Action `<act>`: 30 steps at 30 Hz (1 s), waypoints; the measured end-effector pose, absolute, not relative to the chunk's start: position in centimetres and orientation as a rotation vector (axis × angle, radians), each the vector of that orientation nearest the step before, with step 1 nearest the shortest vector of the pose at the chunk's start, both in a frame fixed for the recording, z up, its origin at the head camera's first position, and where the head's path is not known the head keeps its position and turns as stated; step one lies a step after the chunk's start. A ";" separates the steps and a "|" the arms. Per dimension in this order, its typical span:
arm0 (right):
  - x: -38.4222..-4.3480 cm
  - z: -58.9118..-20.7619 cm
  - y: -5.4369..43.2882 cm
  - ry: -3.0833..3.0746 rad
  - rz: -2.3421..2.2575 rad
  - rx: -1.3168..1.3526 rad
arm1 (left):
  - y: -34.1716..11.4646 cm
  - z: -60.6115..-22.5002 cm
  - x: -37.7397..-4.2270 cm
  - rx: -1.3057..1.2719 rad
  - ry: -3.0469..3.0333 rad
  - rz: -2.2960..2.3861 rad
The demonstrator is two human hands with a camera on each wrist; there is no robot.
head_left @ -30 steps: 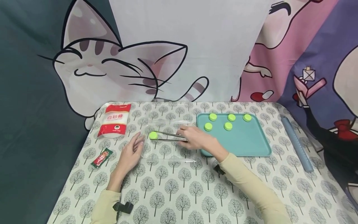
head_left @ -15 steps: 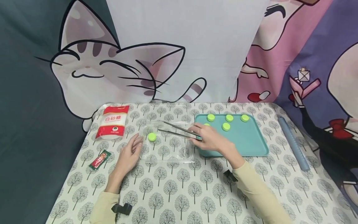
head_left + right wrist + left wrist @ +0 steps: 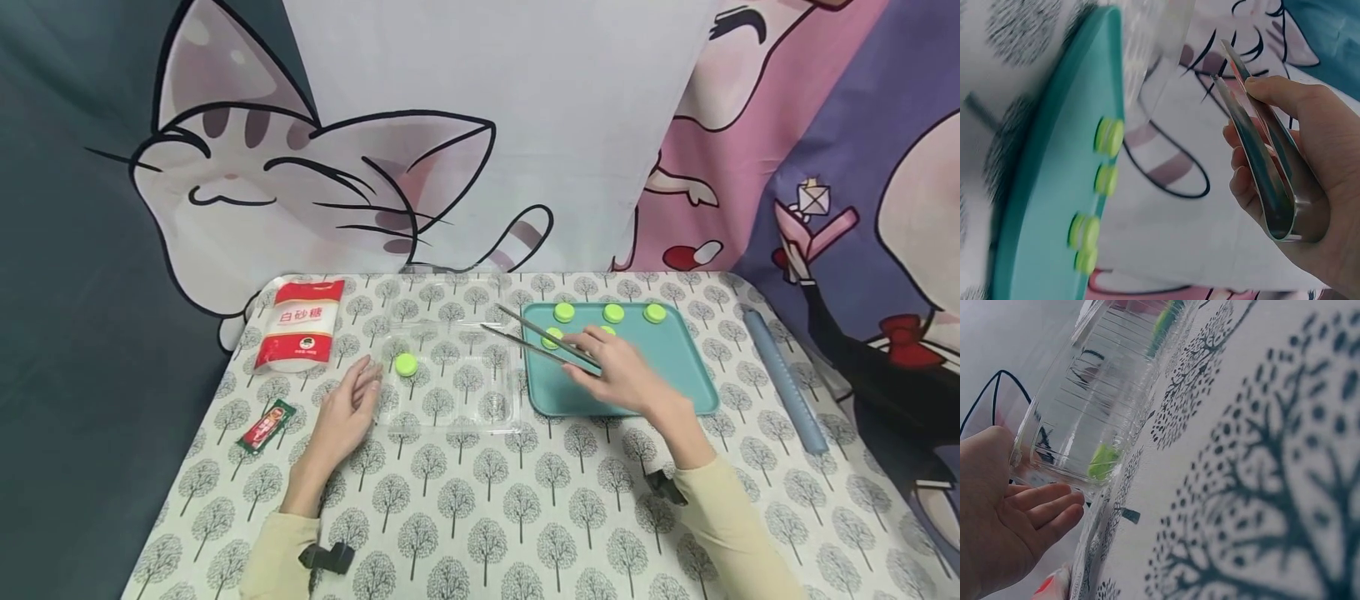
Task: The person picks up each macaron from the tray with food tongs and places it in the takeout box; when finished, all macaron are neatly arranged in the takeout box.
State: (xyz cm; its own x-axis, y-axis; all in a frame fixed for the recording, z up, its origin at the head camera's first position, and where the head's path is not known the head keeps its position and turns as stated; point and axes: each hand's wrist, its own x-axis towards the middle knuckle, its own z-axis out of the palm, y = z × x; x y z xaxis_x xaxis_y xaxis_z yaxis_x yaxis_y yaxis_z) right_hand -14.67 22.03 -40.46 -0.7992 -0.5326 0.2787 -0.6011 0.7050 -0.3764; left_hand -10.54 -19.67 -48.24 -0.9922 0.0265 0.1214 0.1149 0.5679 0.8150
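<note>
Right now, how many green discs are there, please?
6: one green disc in the clear container; on the teal tray, three along the far edge and two nearer, partly covered.

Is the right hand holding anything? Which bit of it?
Yes: the right grip holds metal tongs by the arms, with the bent end by the palm. The tips stand apart, nothing between them.

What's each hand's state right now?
Left hand: open, holding nothing, beside the clear container.
Right hand: holding metal tongs; nothing between their tips.

Tray (image 3: pixel 675 358) is plain teal; round pieces (image 3: pixel 655 313) lime green. Tablecloth (image 3: pixel 487 479): white, dark tree print. Tongs (image 3: pixel 1266 181) silvery. Pouch (image 3: pixel 300 326) red and white.
</note>
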 end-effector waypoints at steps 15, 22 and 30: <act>-13.6 -43.0 27.9 -2.822 0.623 0.736 | -19.5 -47.9 -10.2 -0.092 -2.710 -1.448; -13.6 -43.9 29.0 -2.847 0.616 0.702 | -19.6 -48.1 -10.3 -0.100 -2.704 -1.427; -13.4 -44.6 29.3 -2.874 0.597 0.713 | -19.7 -48.3 -10.4 -0.090 -2.707 -1.426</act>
